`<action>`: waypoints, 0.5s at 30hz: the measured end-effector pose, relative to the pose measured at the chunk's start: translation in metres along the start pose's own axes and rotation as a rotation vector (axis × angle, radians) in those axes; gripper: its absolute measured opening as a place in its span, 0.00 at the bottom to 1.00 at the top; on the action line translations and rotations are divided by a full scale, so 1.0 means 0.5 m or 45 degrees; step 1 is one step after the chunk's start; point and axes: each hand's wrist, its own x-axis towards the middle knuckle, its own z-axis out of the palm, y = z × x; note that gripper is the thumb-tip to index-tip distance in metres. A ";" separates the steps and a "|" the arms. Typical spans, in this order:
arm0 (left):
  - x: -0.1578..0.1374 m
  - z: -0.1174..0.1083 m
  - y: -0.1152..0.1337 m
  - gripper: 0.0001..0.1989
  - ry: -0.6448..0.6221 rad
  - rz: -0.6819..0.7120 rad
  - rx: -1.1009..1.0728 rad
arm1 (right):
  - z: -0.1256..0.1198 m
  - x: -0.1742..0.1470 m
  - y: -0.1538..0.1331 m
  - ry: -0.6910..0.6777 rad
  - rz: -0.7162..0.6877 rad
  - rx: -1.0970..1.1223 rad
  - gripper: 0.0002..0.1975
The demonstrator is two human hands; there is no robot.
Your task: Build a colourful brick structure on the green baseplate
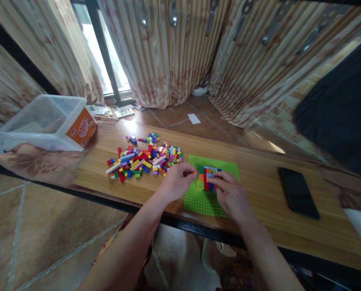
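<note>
A green studded baseplate lies on the wooden table. On it stands a low structure of toy bricks in red, blue, orange and green, with a thin yellow outline at its left side. My left hand is at the plate's left edge, its thumb and forefinger pinched on a small orange brick that is mostly covered. My right hand rests over the right part of the structure, thumb and fingers closed on its bricks. Those fingers hide part of the structure.
A loose pile of many-coloured bricks spreads left of the baseplate. A clear plastic bin with an orange label stands at the far left. A black phone lies on the right of the table. Curtains hang behind.
</note>
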 end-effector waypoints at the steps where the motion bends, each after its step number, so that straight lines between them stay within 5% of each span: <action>1: 0.000 0.000 -0.002 0.02 -0.001 0.005 0.009 | 0.000 0.000 0.000 -0.004 -0.008 -0.015 0.18; 10: 0.001 0.008 -0.010 0.04 -0.017 0.073 0.121 | 0.007 -0.009 -0.024 -0.119 0.046 -0.145 0.22; 15: 0.000 0.016 -0.006 0.05 -0.086 0.061 0.161 | -0.001 -0.011 -0.030 -0.030 0.117 -0.032 0.18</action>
